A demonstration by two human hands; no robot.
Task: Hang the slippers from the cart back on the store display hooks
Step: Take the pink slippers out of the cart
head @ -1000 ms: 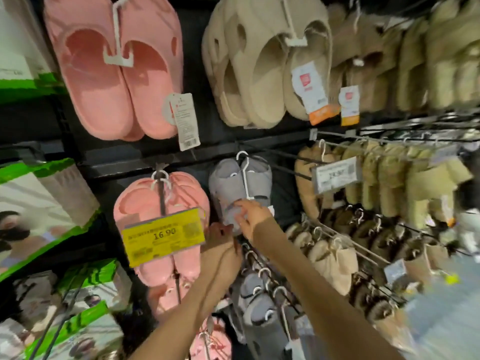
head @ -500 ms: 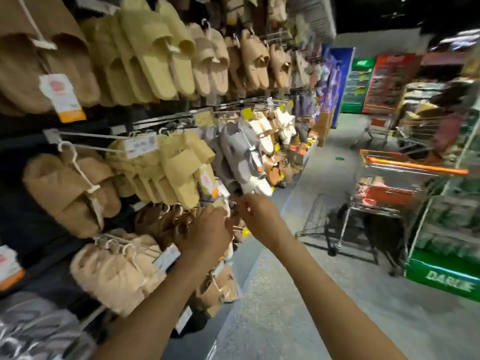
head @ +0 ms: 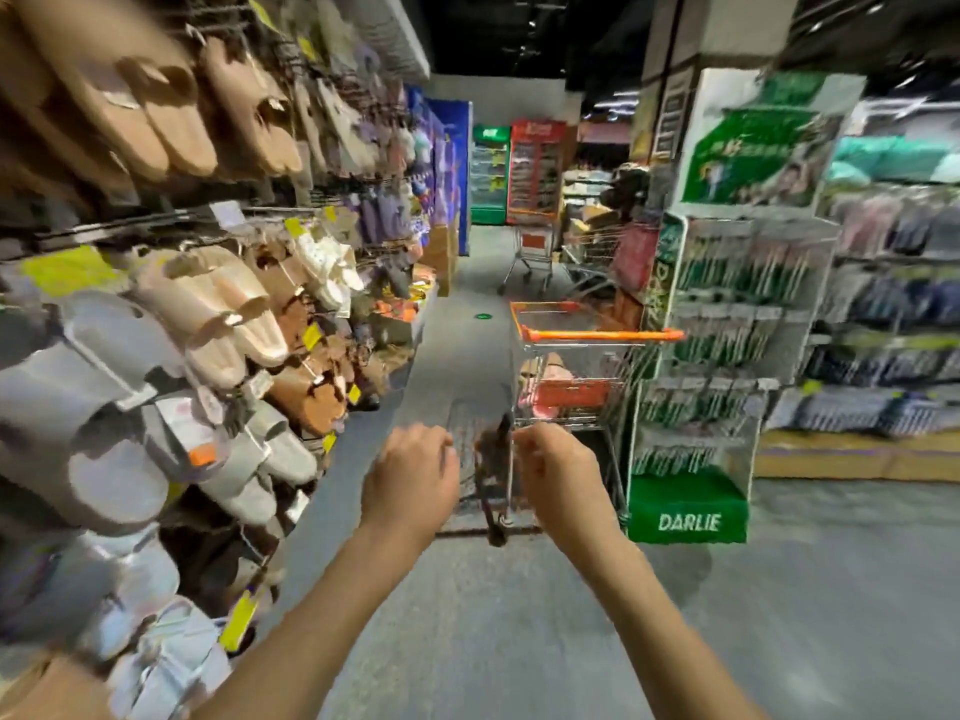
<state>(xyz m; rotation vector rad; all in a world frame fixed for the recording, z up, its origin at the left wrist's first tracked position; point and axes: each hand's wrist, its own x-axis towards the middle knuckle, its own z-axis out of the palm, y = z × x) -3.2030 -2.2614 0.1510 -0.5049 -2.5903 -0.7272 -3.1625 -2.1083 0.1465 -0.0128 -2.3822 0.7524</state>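
Both forearms are reaching forward from the bottom of the view, roughly parallel, with the hands raised side by side over the aisle floor (head: 467, 615). The left hand (head: 408, 480) is showing its back, fingers curling loosely downward and gripping nothing. The right hand (head: 558, 475) is sitting just beside it, fingers bunching toward the thumb; motion blur is hiding whether anything is being pinched there. Ahead of the hands and slightly right, the cart (head: 597, 335) with its orange handle is standing in the aisle, and pink slippers (head: 540, 394) are lying inside its basket. To the left of the left hand, the display hooks (head: 171, 220) are carrying rows of grey and tan slippers (head: 249, 324). A green Darlie stand (head: 688, 506) is standing right of the right hand.
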